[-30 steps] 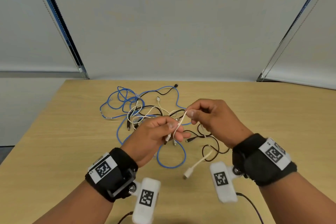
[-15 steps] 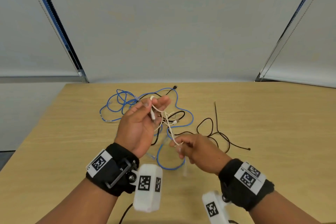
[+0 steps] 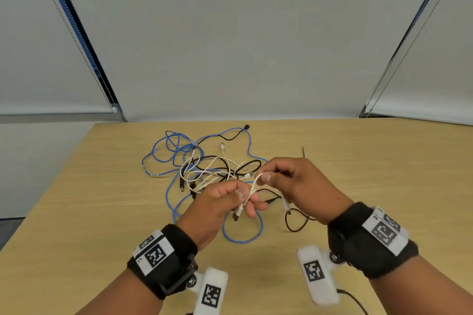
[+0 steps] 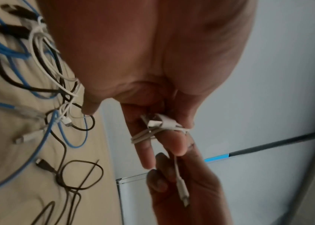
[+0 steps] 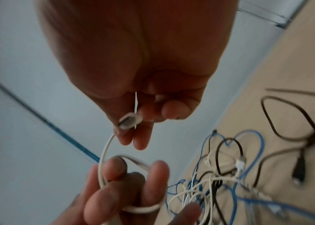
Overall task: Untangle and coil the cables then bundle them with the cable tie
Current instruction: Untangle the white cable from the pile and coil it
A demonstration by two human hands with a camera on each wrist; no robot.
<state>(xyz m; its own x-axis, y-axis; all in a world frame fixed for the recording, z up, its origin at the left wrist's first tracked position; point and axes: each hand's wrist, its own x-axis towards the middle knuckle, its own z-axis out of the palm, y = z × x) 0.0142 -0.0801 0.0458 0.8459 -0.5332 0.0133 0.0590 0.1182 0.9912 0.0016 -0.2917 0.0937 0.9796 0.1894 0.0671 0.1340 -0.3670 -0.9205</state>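
A tangle of cables lies on the wooden table (image 3: 102,199): a blue cable (image 3: 163,158), black cables (image 3: 297,225) and thin white ones (image 3: 202,166). My left hand (image 3: 245,197) is raised above the pile and pinches a short white cable (image 3: 252,188), with loops of it round the fingers (image 4: 147,134) and a plug hanging below. My right hand (image 3: 268,176) pinches the same white cable (image 5: 104,150) near its other plug (image 5: 130,121), close beside the left hand. A black cable tie (image 3: 303,152) lies on the table behind the right hand.
The table's far edge meets a pale wall with dark slanted strips. Bare wood shows to the left, right and in front of the pile. A loose black plug (image 5: 299,170) lies right of the tangle.
My right hand has risen from low near the table back up beside the left hand. My left hand has come down and nearer, still holding the white cable.
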